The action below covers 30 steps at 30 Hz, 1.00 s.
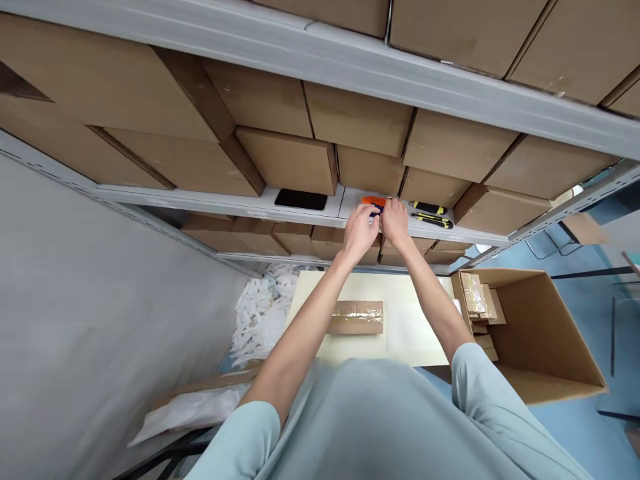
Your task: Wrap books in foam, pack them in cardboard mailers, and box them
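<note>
Both hands reach up to the front of the middle shelf (210, 199), close together. My left hand (361, 232) has its fingers curled at a small orange and dark-blue object (374, 201), whose kind I cannot make out. My right hand (396, 221) is closed at the object's right side and hides part of it. Just right of my hands lie two black-and-yellow utility knives (432, 220). A black smartphone (301, 199) lies flat on the shelf to the left.
Cardboard boxes (357, 117) fill the shelves. Below, a taped carton (356, 318) lies on a pale table (400, 337). A large open cardboard box (545, 333) with small cartons stands at the right. White strips (260, 313) are heaped at the left.
</note>
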Each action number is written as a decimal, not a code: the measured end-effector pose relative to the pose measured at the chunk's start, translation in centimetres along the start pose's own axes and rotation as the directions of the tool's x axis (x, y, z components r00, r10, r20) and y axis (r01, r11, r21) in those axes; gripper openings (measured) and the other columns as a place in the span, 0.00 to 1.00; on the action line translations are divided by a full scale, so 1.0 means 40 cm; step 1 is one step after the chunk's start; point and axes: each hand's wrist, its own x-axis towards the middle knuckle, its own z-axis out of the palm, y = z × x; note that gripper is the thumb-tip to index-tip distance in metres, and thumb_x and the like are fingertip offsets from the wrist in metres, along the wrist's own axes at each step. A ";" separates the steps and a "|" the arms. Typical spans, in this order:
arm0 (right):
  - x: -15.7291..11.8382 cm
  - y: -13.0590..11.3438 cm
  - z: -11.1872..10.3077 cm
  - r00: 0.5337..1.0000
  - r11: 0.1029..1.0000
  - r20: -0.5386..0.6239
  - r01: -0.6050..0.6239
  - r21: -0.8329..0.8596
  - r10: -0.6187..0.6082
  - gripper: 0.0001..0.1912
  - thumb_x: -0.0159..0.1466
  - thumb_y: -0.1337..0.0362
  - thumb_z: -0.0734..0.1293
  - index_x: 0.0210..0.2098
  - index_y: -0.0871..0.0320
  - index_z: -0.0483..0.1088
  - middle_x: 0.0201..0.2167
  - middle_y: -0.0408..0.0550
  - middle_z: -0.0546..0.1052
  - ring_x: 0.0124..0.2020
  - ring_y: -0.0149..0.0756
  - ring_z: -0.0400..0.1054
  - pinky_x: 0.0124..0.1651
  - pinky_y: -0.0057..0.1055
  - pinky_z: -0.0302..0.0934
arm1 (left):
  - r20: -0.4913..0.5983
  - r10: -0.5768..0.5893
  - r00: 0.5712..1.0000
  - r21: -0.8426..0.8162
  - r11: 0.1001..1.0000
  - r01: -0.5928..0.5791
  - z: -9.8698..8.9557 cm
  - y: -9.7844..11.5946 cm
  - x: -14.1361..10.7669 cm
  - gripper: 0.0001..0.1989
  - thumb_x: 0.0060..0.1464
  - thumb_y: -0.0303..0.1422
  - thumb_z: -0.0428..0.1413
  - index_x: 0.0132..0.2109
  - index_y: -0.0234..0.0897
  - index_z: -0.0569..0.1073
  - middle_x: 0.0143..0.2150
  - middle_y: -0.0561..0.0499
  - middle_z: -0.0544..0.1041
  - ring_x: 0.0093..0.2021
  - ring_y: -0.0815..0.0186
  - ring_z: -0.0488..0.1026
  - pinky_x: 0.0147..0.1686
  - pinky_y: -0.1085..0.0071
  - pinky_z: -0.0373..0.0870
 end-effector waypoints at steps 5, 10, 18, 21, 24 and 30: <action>0.062 0.027 0.009 0.986 0.997 0.163 -0.024 -0.070 0.035 0.27 0.69 0.72 0.65 0.67 0.74 0.67 0.62 0.82 0.79 0.68 0.66 0.72 0.76 0.64 0.57 | -0.018 -0.045 0.999 -0.013 0.999 0.045 0.001 0.017 -0.027 0.12 0.66 0.26 0.57 0.52 0.40 0.82 0.58 0.41 0.83 0.63 0.49 0.80 0.69 0.51 0.74; -0.043 0.050 0.011 0.989 0.994 0.147 0.012 0.111 -0.028 0.25 0.75 0.61 0.65 0.68 0.67 0.66 0.59 0.73 0.81 0.65 0.65 0.75 0.75 0.62 0.61 | -0.009 -0.197 0.980 -0.105 0.975 0.195 -0.022 -0.013 -0.186 0.10 0.68 0.28 0.58 0.52 0.41 0.81 0.56 0.43 0.84 0.56 0.53 0.83 0.63 0.54 0.79; -0.562 -0.065 0.134 0.947 0.419 0.318 -0.310 0.854 0.051 0.31 0.71 0.33 0.70 0.58 0.50 0.70 0.55 0.53 0.83 0.58 0.49 0.79 0.67 0.47 0.73 | -0.032 -0.425 0.905 -0.233 0.883 0.407 -0.064 0.019 -0.600 0.08 0.73 0.42 0.60 0.48 0.43 0.77 0.47 0.46 0.82 0.47 0.60 0.82 0.50 0.62 0.83; -0.680 -0.116 0.139 0.899 0.325 0.427 -0.435 0.840 0.100 0.31 0.69 0.33 0.72 0.58 0.49 0.71 0.56 0.52 0.84 0.60 0.49 0.79 0.69 0.47 0.72 | -0.008 -0.515 0.857 -0.220 0.837 0.501 -0.090 0.035 -0.705 0.11 0.74 0.45 0.60 0.52 0.44 0.78 0.46 0.47 0.82 0.45 0.60 0.82 0.49 0.62 0.83; -0.725 -0.136 0.132 0.880 0.291 0.470 -0.467 0.835 0.063 0.31 0.70 0.34 0.71 0.60 0.48 0.74 0.58 0.51 0.84 0.63 0.49 0.78 0.72 0.47 0.71 | 0.040 -0.493 0.869 -0.214 0.845 0.490 -0.122 0.044 -0.754 0.11 0.75 0.45 0.59 0.52 0.45 0.79 0.48 0.46 0.82 0.47 0.58 0.82 0.52 0.59 0.83; -0.740 -0.148 0.131 0.861 0.319 0.509 -0.488 0.813 0.018 0.31 0.68 0.31 0.73 0.55 0.47 0.80 0.53 0.48 0.87 0.59 0.50 0.80 0.69 0.48 0.73 | 0.148 -0.492 0.858 -0.198 0.835 0.513 -0.180 0.034 -0.759 0.13 0.73 0.47 0.60 0.53 0.46 0.83 0.53 0.44 0.83 0.56 0.54 0.82 0.56 0.56 0.85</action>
